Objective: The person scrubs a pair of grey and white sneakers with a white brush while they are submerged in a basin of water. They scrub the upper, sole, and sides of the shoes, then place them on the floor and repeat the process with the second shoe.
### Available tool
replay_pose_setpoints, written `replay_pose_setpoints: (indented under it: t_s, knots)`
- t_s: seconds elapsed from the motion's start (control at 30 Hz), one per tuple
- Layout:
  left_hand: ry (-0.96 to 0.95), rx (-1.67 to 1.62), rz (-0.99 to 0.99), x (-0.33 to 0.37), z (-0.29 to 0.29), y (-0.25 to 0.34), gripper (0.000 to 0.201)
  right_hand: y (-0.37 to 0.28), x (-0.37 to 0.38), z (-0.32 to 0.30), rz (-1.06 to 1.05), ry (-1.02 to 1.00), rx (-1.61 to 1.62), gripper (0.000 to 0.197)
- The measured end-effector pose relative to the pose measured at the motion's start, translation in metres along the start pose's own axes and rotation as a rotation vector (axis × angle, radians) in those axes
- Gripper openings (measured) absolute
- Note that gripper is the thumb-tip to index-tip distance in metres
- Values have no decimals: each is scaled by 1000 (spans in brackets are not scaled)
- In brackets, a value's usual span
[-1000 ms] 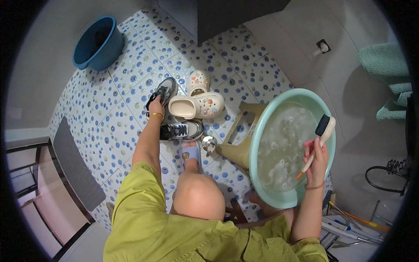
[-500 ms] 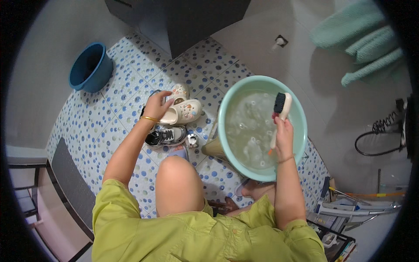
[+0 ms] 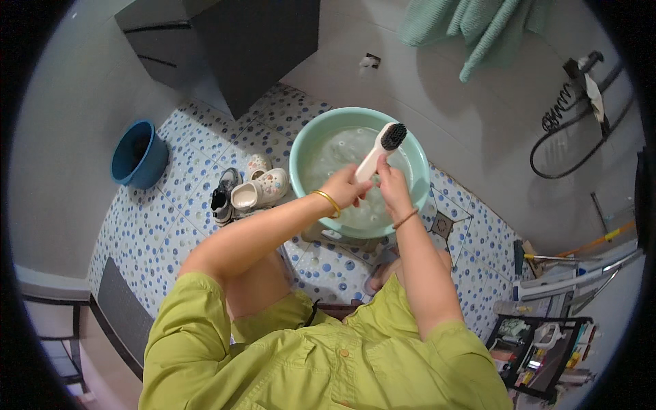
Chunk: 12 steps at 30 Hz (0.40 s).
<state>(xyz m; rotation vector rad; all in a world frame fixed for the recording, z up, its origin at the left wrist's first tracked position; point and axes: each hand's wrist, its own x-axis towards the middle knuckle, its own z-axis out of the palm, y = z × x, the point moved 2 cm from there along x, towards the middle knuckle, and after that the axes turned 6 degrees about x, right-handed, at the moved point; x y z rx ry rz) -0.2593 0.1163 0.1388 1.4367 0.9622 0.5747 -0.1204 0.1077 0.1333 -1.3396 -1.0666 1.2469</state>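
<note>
A white scrub brush [image 3: 371, 161] with dark bristles is held at a slant over the water, bristle end up and to the right. My left hand [image 3: 342, 184], with a gold bangle at the wrist, is closed round the lower end of its handle. Against the handle's right side, my right hand [image 3: 394, 189] is closed with its thumb and fingers on the brush; its palm side is partly hidden. Beneath both hands stands a mint-green basin [image 3: 298, 160] of cloudy, bubbly water. White clogs [image 3: 263, 189] with charms sit left of the basin, beside sneakers [image 3: 224, 195].
A blue bucket [image 3: 152, 164] with something dark inside stands at the far left. A dark cabinet [image 3: 256, 51] juts out at the back. Green towels [image 3: 471, 31] and a coiled black hose [image 3: 560, 123] hang at the right. A black rack [image 3: 509, 352] of bottles stands lower right.
My left hand has come from above the clogs across to the brush handle. My right hand has shifted left with the brush. The view has turned toward the right.
</note>
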Motion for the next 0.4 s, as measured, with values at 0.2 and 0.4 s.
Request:
replay_pose_setpoints:
  t_s: [0.2,0.4]
  knots:
    - [103,245,7,-6,-4,-13,22,-65,-35,-83,-375,386,290,41]
    - [74,315,-129,18,11,-44,25,-52,-117,-158,-384,397,432,60]
